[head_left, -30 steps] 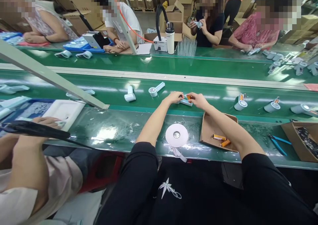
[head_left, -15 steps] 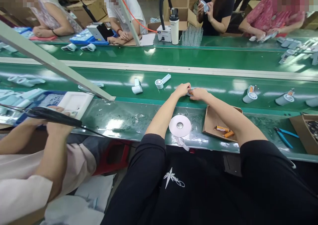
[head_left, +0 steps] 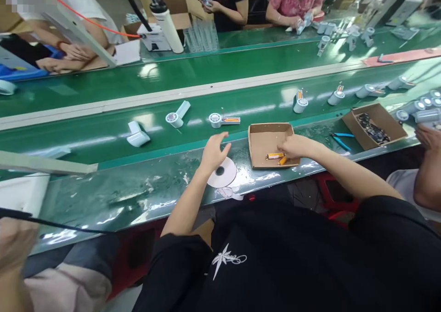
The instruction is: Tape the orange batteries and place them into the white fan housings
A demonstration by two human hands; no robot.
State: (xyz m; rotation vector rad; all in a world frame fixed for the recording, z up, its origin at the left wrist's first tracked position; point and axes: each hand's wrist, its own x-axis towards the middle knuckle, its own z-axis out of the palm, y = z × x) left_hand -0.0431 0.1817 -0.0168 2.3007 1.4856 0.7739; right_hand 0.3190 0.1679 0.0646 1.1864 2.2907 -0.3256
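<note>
White tape roll (head_left: 226, 178): flat by the near edge of the green bench (head_left: 138, 188), its loose strip trailing off that edge.
Left hand (head_left: 214, 155): over the roll's far side, fingers and thumb spread apart.
Right hand (head_left: 294, 147): down in the right side of the cardboard tray (head_left: 263, 139), fingers bent toward the batteries; whether they pinch one cannot be told.
Orange batteries (head_left: 274, 156): two on the tray floor, near its front wall; the left one's long axis runs roughly left to right, the right one slants, its far end pointing away and rightward, at the fingertips.
Blue-handled pliers (head_left: 342, 142): right of the tray, handles pointing right.
Handheld fan (head_left: 220, 121): on the green belt (head_left: 258, 98) beyond the bench, round head left, handle pointing right along the belt, with an orange battery lying in the handle.
Second fan (head_left: 176, 116): just left, handle pointing away and rightward.
Since half a second ago: both hands, then together on the belt, have parted and come back over the bench.
</note>
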